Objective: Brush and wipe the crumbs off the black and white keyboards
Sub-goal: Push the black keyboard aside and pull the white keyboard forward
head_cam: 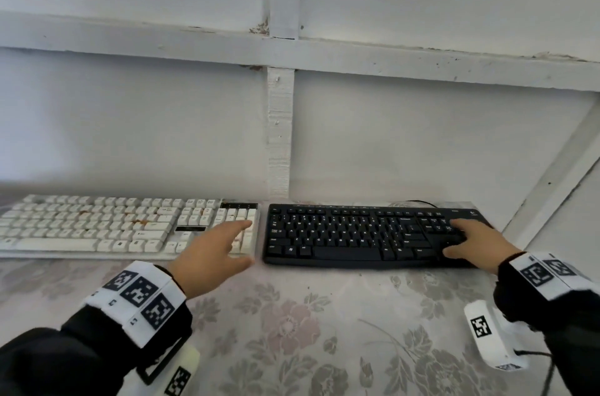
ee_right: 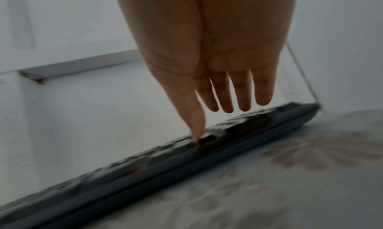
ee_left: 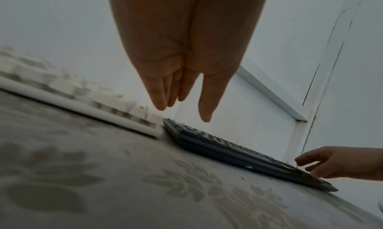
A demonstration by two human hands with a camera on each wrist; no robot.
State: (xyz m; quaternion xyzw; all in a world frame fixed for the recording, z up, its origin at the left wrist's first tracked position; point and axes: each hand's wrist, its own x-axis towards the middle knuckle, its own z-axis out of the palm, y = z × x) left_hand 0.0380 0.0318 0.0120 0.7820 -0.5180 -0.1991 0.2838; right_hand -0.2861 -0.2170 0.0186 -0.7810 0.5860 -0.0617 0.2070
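Observation:
A white keyboard [head_cam: 97, 226] with orange-brown crumbs on its keys lies at the left against the wall. A black keyboard [head_cam: 350, 233] lies right beside it. My left hand [head_cam: 220, 249] reaches with straight fingers over the white keyboard's right end, holding nothing. My right hand [head_cam: 467, 243] lies over the black keyboard's number pad with fingers extended. In the right wrist view the thumb [ee_right: 196, 127] touches the black keyboard [ee_right: 228, 144]. The left wrist view shows the left hand [ee_left: 182, 91] above the gap between the white keyboard [ee_left: 103, 108] and the black keyboard [ee_left: 238, 152].
Both keyboards sit on a table under a floral cloth [head_cam: 308, 330], pushed close to a white panelled wall [head_cam: 162, 135]. A black cable [head_cam: 418, 201] runs from behind the black keyboard. A slanted white beam [head_cam: 552, 168] closes the right corner.

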